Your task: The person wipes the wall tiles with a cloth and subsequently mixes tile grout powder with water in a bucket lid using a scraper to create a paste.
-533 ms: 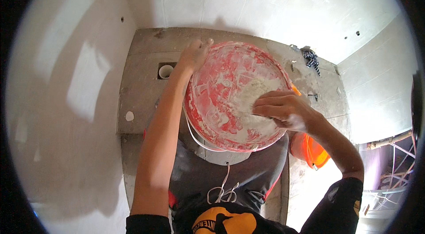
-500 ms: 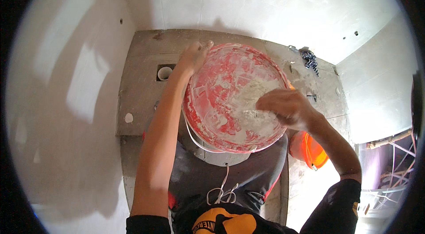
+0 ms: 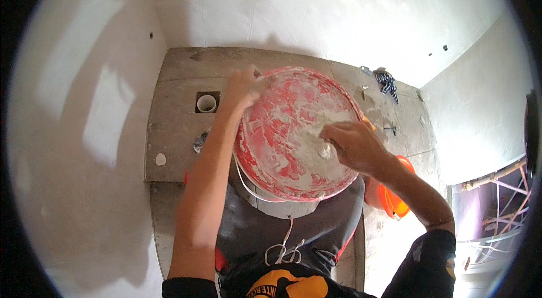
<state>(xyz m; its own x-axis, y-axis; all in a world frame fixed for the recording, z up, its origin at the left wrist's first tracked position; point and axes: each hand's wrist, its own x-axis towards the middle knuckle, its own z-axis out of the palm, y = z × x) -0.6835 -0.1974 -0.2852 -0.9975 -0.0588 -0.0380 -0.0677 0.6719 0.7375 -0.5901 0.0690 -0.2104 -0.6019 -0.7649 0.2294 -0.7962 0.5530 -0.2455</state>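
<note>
A round red bucket lid (image 3: 265,145), smeared with pale plaster-like residue, lies over a bucket between my knees; the bucket's white wire handle (image 3: 245,184) shows at its lower left. My left hand (image 3: 247,86) is closed on the lid's far left rim. A patch of whitish powder or paste (image 3: 307,157) covers the right half of the lid. Over that patch is my right hand (image 3: 353,144), its fingers bunched and pointing left. Whatever its fingertips pinch, if anything, is hidden.
An orange bucket (image 3: 395,193) stands to my right by my knee. Far left, a white pipe end (image 3: 206,103) sits in a square floor hole. A dark patterned cloth (image 3: 387,83) lies at the back right near the wall. White walls (image 3: 237,10) enclose the floor.
My right hand has moved slightly left across the lid, and the powder patch looks more spread. My left hand stays on the rim. The whole view has shifted a little.
</note>
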